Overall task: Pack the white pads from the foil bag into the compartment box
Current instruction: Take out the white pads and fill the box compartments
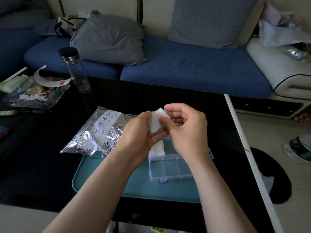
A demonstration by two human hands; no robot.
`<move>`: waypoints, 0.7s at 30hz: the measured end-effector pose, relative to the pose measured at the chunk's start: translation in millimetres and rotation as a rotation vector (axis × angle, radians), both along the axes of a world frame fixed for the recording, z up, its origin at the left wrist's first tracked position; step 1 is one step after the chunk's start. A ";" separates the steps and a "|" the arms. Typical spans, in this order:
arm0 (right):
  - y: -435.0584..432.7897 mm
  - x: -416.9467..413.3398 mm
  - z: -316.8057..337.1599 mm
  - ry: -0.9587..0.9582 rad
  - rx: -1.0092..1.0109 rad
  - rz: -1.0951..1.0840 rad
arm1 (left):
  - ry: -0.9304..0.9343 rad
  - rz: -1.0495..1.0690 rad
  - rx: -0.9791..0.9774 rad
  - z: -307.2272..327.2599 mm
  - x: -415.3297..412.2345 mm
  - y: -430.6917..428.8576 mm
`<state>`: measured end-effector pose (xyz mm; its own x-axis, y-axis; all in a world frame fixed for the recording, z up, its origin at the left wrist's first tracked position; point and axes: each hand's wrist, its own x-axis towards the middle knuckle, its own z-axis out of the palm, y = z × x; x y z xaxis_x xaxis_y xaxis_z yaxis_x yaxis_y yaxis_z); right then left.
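Between the fingers of both hands, a pad [155, 122] was held in the air. The left hand [139, 133] had its fingers curled under the pad's near edge, with its thumb at the pad's left side. The right hand [188, 132] pinched it from the other side, thumb pressed on its face and forefinger hooked over its far corner, the other fingers loosely bent. Straight below the fingers sat the box [170, 167], with a stack [157, 149] of white pads in its far left compartment, just under the left palm. Left of the left fingers, the bag [96, 133] lay crumpled, partly on the tray [104, 180] that also bore the box. Well beyond the fingers and to the left, a bottle [74, 69] stood near a dish [33, 100] on the table [151, 91].
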<state>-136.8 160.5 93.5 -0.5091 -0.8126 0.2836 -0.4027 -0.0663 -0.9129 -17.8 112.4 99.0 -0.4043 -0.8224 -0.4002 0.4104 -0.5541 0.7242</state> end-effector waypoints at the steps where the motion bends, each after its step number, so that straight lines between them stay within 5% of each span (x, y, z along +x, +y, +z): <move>1: -0.1 -0.9 0.7 -0.041 0.005 -0.004 | -0.004 -0.010 -0.005 -0.7 0.4 -0.5; 8: 1.4 -2.5 1.4 -0.099 0.035 -0.040 | -0.123 -0.212 -0.295 -1.8 6.4 3.7; 21: 3.6 -3.8 6.6 -0.247 0.162 -0.044 | -0.195 -0.072 -0.249 -7.3 7.7 -0.8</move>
<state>-140.6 164.1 100.0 -0.5822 -0.8129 0.0151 -0.1665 0.1010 -0.9809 -10.1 111.6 91.7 -0.4001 -0.8770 -0.2660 0.2166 -0.3725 0.9024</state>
